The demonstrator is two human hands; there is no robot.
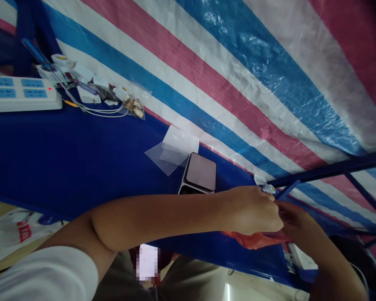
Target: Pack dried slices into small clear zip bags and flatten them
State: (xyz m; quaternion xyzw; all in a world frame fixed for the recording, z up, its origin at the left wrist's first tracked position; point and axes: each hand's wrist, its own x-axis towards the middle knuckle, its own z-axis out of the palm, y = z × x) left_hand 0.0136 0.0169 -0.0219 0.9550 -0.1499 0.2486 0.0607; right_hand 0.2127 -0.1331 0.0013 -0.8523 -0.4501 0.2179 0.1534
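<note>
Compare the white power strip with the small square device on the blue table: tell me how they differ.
The power strip is long, flat and white with blue socket panels; the square device is compact, with a dull grey top and dark sides. The power strip shows a red light; the square device shows none. The power strip lies far from the left hand; the square device sits just beside that forearm. Both rest on the blue table.
</note>
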